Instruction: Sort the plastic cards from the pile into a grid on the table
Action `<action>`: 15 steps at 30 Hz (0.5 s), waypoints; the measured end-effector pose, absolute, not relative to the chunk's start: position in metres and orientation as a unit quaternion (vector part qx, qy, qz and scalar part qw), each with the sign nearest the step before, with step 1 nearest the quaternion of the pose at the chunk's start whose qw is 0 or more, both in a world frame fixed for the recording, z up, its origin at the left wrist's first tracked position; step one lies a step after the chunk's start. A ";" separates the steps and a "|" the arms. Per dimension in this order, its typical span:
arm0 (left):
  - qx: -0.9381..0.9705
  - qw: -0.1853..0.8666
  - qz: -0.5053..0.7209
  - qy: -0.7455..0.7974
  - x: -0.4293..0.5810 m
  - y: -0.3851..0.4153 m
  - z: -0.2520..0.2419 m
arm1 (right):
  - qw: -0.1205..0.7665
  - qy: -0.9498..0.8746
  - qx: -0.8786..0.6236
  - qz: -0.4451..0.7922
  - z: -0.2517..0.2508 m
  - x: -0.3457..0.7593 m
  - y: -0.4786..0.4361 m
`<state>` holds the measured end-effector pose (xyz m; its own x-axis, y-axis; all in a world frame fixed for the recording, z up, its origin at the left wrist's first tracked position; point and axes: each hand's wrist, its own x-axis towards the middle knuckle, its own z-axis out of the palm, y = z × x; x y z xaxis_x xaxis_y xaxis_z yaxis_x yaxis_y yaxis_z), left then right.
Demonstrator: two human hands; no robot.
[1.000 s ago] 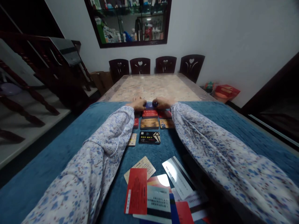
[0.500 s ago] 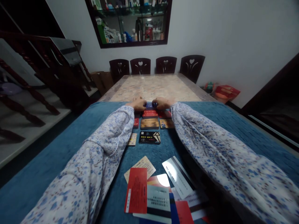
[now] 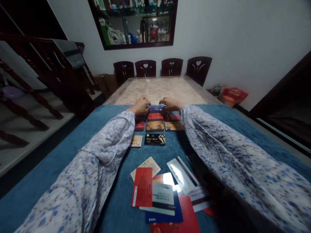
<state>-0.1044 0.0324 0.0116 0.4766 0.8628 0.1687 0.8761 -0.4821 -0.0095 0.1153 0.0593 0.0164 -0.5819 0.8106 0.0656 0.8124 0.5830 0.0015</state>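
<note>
At the far end of several card stacks lies a blue card stack (image 3: 155, 109). My left hand (image 3: 141, 106) is just left of it, fingers apart and slightly curled, holding nothing. On its right side my right hand (image 3: 170, 104) hovers with fingers bent and spread, also without anything in it. Nearer to me come a red card stack (image 3: 155, 116), a gold card stack (image 3: 155, 126) and a black VIP card (image 3: 155, 139). Partly under my sleeves are a dark red card (image 3: 139, 126), a cream card (image 3: 136, 141) and a gold card with a figure (image 3: 174, 126).
A loose pile of cards, with a red card (image 3: 142, 187) and a silver card (image 3: 182, 174), lies close to me on the blue cloth (image 3: 80, 161). Beyond the cloth is the marbled tabletop (image 3: 157, 85), with chairs (image 3: 145, 68) behind it.
Both hands have let go of the blue card stack and drawn apart, fingers opening. My view has shifted slightly, showing more of the loose pile near me.
</note>
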 end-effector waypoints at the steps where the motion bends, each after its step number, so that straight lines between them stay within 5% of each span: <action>1: -0.859 0.049 -0.077 -0.503 -0.105 0.029 0.012 | 0.036 -0.890 -0.453 -0.016 0.018 0.116 0.056; 15: -0.880 0.067 -0.092 -0.460 -0.106 -0.035 0.018 | 0.050 -0.903 -0.425 -0.038 0.033 0.131 -0.016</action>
